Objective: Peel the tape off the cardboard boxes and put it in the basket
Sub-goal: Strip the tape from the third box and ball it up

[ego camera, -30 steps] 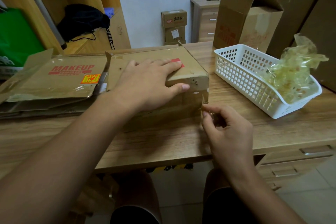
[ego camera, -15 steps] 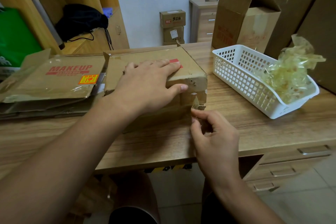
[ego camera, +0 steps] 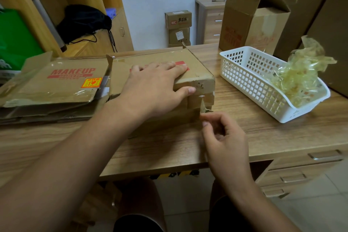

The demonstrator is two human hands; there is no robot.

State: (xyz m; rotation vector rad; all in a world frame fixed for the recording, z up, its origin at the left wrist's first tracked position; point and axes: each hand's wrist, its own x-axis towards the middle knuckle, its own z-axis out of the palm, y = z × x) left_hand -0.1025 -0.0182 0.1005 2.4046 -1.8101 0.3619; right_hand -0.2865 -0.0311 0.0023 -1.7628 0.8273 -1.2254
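Left hand [ego camera: 156, 84]: centre of frame, flat on top of the box [ego camera: 199, 73], fingers straight, thumb on the near top edge, pressing down.
Right hand [ego camera: 224, 137]: lower centre-right, fingers curled, thumb and forefinger tips close together just under the loose tape. Cannot tell whether any tape is between them.
Tape [ego camera: 204, 106]: small clear tab standing off the box's near right corner, the rest apparently stuck down.
Basket [ego camera: 244, 81]: right of frame on the desk [ego camera: 169, 147], apart from the box, with a wad [ego camera: 297, 75] of peeled tape at its nearer end.
Step, as judged: getting a grip on the tab to strip it.
Doing it well: pinch low on the tab, close to the cardboard. Pull slowly and flat along the seam, with the left hand's weight holding the box against sliding. If the strip splits, re-grip nearer the box.
Hard to make out: clear tape barely shows on brown card, and the left arm covers much of the near face. Far and left sides unseen.
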